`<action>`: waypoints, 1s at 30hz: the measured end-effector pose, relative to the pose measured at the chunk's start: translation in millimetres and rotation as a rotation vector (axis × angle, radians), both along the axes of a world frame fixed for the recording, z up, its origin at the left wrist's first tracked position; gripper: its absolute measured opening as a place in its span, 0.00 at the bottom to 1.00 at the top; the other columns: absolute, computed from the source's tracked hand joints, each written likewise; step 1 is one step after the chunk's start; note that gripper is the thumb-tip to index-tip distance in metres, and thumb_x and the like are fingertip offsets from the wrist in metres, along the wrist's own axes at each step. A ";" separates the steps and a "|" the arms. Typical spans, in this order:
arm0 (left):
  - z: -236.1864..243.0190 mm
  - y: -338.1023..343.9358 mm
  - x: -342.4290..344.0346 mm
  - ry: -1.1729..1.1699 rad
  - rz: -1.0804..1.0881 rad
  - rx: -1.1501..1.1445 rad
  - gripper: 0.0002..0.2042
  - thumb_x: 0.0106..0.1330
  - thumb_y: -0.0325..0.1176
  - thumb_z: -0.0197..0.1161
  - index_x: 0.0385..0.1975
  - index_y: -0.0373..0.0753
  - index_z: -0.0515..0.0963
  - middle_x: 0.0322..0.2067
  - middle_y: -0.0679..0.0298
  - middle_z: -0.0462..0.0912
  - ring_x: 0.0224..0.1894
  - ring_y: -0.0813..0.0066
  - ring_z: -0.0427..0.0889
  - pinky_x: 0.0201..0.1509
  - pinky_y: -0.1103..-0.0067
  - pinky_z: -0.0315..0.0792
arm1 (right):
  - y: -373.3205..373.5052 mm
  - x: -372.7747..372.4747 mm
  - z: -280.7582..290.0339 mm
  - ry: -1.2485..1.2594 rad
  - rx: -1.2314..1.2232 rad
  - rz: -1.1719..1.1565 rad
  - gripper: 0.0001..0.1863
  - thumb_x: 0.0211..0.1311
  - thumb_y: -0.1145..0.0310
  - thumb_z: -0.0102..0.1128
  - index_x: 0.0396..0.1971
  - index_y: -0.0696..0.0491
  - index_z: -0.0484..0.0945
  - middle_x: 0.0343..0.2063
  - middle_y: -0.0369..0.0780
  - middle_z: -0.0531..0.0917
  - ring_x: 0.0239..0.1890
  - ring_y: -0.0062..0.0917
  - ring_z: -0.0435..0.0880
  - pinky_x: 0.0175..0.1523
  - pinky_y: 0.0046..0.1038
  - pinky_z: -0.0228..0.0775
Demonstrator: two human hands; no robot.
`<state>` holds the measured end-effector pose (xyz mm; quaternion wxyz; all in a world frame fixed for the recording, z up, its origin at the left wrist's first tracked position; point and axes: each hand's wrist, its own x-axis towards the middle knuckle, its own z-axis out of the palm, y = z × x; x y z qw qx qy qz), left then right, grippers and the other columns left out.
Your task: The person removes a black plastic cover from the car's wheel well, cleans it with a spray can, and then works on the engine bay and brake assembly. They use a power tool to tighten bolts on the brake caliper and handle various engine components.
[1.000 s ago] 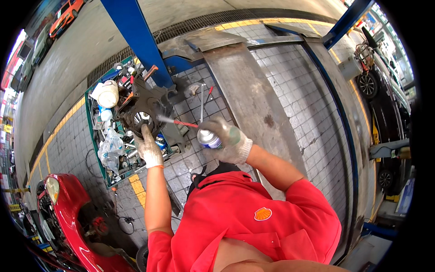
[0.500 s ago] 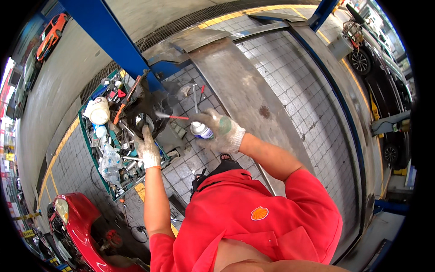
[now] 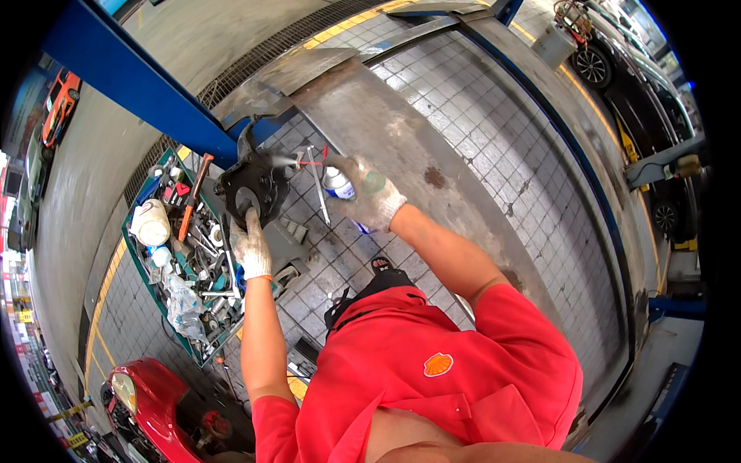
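- Gripping spray can (image 3: 337, 185) in right hand (image 3: 369, 191), held dark metal part (image 3: 274, 189) in left hand (image 3: 251, 248), near tool tray (image 3: 199, 356).
- Risked dropping part through slickened grip.
- Risked spraying left hand by misaiming.

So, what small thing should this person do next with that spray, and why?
Probably shift the spray can slightly to sweep along the dark metal part: the right hand aims its red straw that way, the mist shows at the part's right side, and the left hand steadies the part.
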<state>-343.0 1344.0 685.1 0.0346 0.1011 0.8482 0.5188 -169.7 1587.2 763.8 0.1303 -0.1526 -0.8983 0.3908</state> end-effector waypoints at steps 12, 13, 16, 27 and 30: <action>14.8 31.0 11.3 0.021 0.024 -0.056 0.35 0.72 0.61 0.61 0.64 0.33 0.77 0.59 0.49 0.83 0.59 0.53 0.82 0.65 0.65 0.71 | 16.7 -5.3 0.6 0.053 -0.066 0.080 0.37 0.59 0.59 0.71 0.69 0.43 0.68 0.58 0.53 0.76 0.60 0.52 0.80 0.64 0.44 0.75; 12.1 30.8 9.1 0.025 0.028 -0.061 0.37 0.72 0.62 0.60 0.65 0.33 0.76 0.59 0.48 0.83 0.59 0.51 0.82 0.65 0.65 0.71 | 18.6 -5.2 1.2 0.093 -0.071 0.037 0.38 0.58 0.59 0.72 0.69 0.44 0.68 0.57 0.53 0.76 0.60 0.52 0.80 0.64 0.44 0.75; 3.7 28.3 2.5 -0.030 0.098 -0.157 0.41 0.71 0.66 0.58 0.68 0.32 0.73 0.60 0.46 0.82 0.61 0.47 0.80 0.65 0.61 0.71 | 20.3 -4.8 7.1 0.110 -0.005 0.063 0.38 0.57 0.59 0.74 0.67 0.46 0.69 0.57 0.52 0.76 0.58 0.50 0.81 0.64 0.43 0.75; 7.3 24.8 -0.9 -0.004 0.089 -0.130 0.39 0.73 0.60 0.58 0.63 0.24 0.74 0.59 0.38 0.81 0.61 0.44 0.80 0.68 0.64 0.69 | 16.6 1.3 9.8 0.139 -0.065 0.142 0.37 0.58 0.60 0.74 0.68 0.42 0.70 0.58 0.53 0.75 0.59 0.53 0.80 0.63 0.43 0.76; 12.1 24.0 -0.2 0.021 0.084 -0.135 0.37 0.73 0.60 0.58 0.60 0.24 0.75 0.56 0.39 0.82 0.59 0.43 0.81 0.66 0.63 0.70 | 12.3 -2.2 4.2 0.052 0.000 0.186 0.38 0.54 0.63 0.76 0.67 0.46 0.71 0.56 0.50 0.76 0.58 0.48 0.80 0.63 0.44 0.75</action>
